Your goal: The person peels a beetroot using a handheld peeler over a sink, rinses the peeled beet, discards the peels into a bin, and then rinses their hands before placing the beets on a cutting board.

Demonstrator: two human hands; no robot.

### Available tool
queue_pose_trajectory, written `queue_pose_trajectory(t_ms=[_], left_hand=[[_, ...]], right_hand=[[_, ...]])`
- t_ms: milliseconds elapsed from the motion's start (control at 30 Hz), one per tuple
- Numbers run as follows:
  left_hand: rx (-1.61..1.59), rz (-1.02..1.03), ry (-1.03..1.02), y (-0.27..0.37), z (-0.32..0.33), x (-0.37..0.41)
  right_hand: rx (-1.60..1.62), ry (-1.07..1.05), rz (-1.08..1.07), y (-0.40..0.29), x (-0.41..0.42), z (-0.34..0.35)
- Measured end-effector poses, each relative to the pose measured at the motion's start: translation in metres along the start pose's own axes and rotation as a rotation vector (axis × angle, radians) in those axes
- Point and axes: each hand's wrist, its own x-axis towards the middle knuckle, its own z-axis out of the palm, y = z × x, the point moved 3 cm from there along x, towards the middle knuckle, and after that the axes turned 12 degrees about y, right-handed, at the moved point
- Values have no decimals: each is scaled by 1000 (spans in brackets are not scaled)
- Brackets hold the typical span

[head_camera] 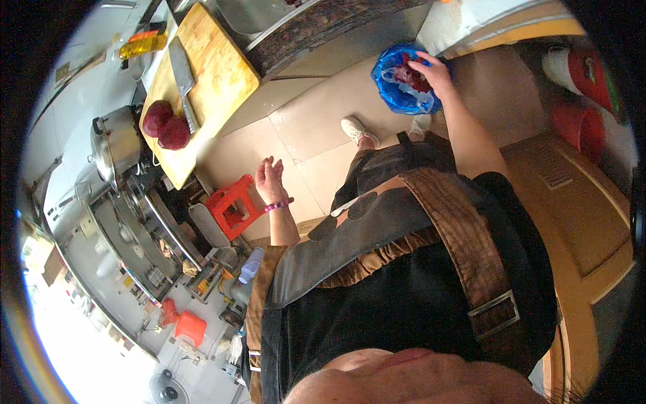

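Observation:
My right hand (435, 76) reaches over a bin lined with a blue plastic bag (388, 96), its fingers apart. Dark red scraps (410, 77) lie beneath the fingers, beside a clear plastic bag inside the liner. My left hand (271, 181), with a beaded bracelet at the wrist, hangs empty above the floor, fingers loosely bent and slightly apart. On a wooden cutting board (222, 65) to the left sit dark red beetroots (174, 132), seemingly peeled. A kitchen knife (180, 68) lies next to them, its handle touching or close to one.
A steel pot (118, 144) stands beyond the board, near a bottle of yellow oil (143, 47). A steel sink (252, 20) is set in the counter. Below my left hand is a red plastic stool (232, 207). Red buckets (578, 126) and a wooden door (580, 202) are at right.

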Motion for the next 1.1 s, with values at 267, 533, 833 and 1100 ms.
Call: queue_pose_trajectory(t_ms=[267, 533, 833, 1100], left_hand=[[49, -71, -88, -25, -26, 27], [34, -77, -261, -29, -12, 62], [17, -56, -285, -30, -49, 104], [-21, -146, -136, -34, -50, 119]], right_hand=[[-15, 187, 126, 9, 7, 19], [53, 218, 130, -11, -21, 17], [-110, 331, 54, -69, -54, 17], [-695, 98, -809, -203, -80, 114]])
